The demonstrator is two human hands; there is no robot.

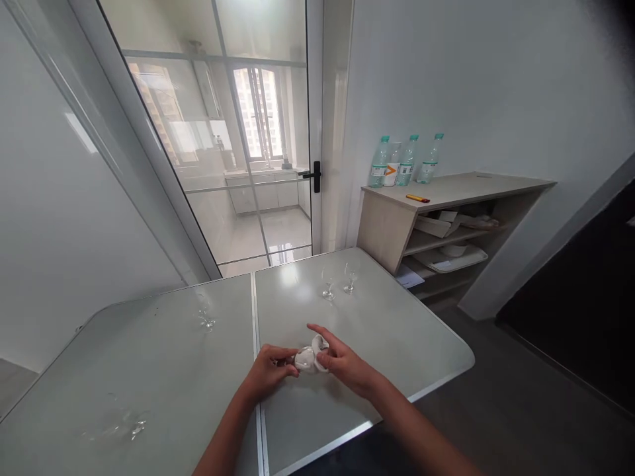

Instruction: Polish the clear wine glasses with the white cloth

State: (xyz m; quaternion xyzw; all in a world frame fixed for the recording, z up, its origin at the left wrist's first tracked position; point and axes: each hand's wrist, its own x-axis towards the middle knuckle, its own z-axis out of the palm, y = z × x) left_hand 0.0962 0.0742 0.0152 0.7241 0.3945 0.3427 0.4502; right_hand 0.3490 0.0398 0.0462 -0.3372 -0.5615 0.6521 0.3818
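Over the table's near middle, my left hand [272,370] is closed around the stem end of a small stemmed glass [303,359], which lies tilted on its side in the air. White cloth shows through its bowl. My right hand [344,363] pinches the white cloth [319,344] at the mouth of the glass, with thumb bent in and the index finger stretched out. The fingers of my left hand partly hide the stem and foot. Beyond my hands stand two clear stemmed glasses, a left one [328,293] and a right one [350,288].
Another stemmed glass [206,322] stands on the left half of the table [198,383]; a clear glass [137,426] lies near its front left. A metal seam [256,317] divides the tabletop. At right, a wooden shelf [387,231] carries several bottles [405,162] and a yellow-red object [417,198].
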